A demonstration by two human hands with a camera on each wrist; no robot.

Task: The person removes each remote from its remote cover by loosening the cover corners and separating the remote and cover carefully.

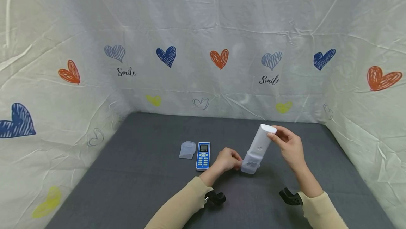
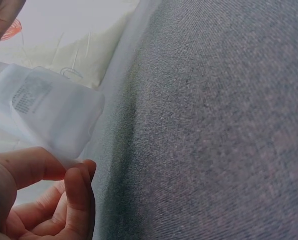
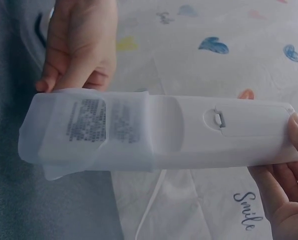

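A white remote control (image 1: 262, 140) with its back, battery cover and printed label showing is held tilted above the dark table. Around its lower end sits a translucent soft cover (image 3: 89, 131), the label visible through it. My right hand (image 1: 290, 148) grips the remote's bare upper end between thumb and fingers. With thumb and fingertip my left hand (image 2: 44, 192) pinches the edge of the cover near its lower end. In the right wrist view a loose flap of the cover hangs past the remote's side.
Left of my left hand, a blue remote (image 1: 203, 156) lies with its keys and small screen up. Beside it is another translucent cover piece (image 1: 187, 149). A white cloth with printed hearts (image 1: 219, 59) hangs around the dark table (image 1: 146, 193) at the back and sides.
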